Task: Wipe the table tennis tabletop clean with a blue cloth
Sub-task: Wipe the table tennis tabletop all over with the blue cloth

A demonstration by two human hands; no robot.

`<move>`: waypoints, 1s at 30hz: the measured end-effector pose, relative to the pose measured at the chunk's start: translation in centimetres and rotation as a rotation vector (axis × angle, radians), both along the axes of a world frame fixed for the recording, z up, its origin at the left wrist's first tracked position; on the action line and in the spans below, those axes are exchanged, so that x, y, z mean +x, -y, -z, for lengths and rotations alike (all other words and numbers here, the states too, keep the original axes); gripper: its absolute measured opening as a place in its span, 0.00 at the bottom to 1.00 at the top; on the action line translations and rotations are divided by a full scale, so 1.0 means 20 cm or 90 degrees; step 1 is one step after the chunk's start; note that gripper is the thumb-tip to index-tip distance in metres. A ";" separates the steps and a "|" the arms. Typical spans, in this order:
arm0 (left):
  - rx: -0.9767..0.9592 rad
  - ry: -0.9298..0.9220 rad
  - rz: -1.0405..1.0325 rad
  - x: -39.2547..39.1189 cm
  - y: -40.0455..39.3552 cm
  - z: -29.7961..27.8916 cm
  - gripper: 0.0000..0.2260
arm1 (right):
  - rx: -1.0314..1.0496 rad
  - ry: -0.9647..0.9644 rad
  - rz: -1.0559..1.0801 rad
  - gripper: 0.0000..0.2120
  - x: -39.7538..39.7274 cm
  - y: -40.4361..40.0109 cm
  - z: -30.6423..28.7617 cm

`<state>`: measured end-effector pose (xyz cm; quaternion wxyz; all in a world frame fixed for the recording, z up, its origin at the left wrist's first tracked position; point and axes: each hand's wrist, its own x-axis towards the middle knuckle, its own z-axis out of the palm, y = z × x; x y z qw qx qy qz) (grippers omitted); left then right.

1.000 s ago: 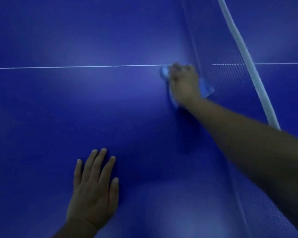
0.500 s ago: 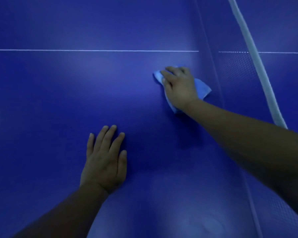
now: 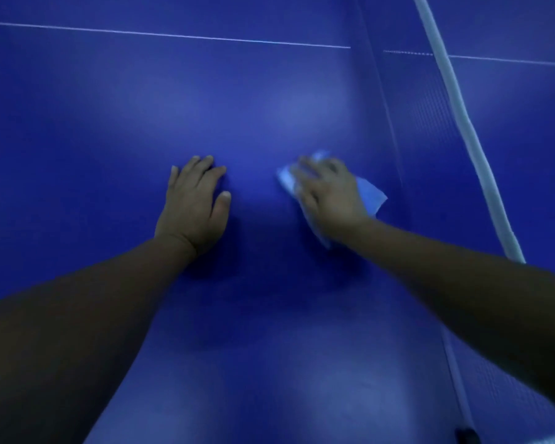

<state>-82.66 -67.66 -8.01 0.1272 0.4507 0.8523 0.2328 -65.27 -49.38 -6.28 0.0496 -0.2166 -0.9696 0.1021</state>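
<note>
The dark blue table tennis tabletop fills the view. My right hand presses flat on a light blue cloth that lies on the tabletop, with cloth corners showing left and right of the hand. My left hand rests flat on the bare tabletop, fingers straight, a short way left of the cloth. Both forearms reach in from the bottom corners.
The net with its white top band runs from top to bottom right, just right of the cloth. A thin white centre line crosses the tabletop at the far end.
My right hand has dragged the cloth back toward me, away from the white line. My left hand now appears higher in view, level with the cloth.
</note>
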 end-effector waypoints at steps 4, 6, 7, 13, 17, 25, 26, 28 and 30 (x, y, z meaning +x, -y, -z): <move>-0.013 -0.071 0.017 0.04 0.01 0.01 0.27 | 0.007 -0.038 0.032 0.18 0.04 0.28 0.06; -0.017 -0.098 0.041 0.05 0.01 0.02 0.28 | -0.012 -0.049 -0.075 0.17 0.29 0.47 0.09; -0.020 -0.104 0.054 0.05 0.01 0.02 0.28 | -0.021 -0.054 -0.061 0.18 0.40 0.48 0.09; -0.055 -0.117 0.083 0.06 -0.01 0.03 0.29 | 0.014 -0.063 0.218 0.18 0.28 0.20 0.09; -0.049 -0.112 0.076 0.05 -0.02 0.01 0.27 | 0.020 -0.064 0.168 0.17 -0.20 -0.01 0.10; -0.041 -0.159 0.093 0.03 -0.05 0.03 0.26 | 0.019 0.020 0.323 0.21 -0.96 -0.74 0.10; -0.037 -0.163 0.094 0.03 -0.05 0.03 0.26 | 0.017 0.026 0.345 0.21 -0.98 -0.83 0.09; -0.040 -0.164 0.095 0.03 -0.06 0.03 0.26 | 0.023 0.027 0.406 0.20 -0.94 -0.98 0.08; -0.044 -0.160 0.098 0.03 -0.05 0.04 0.26 | 0.002 0.017 0.489 0.21 -0.83 -1.07 0.07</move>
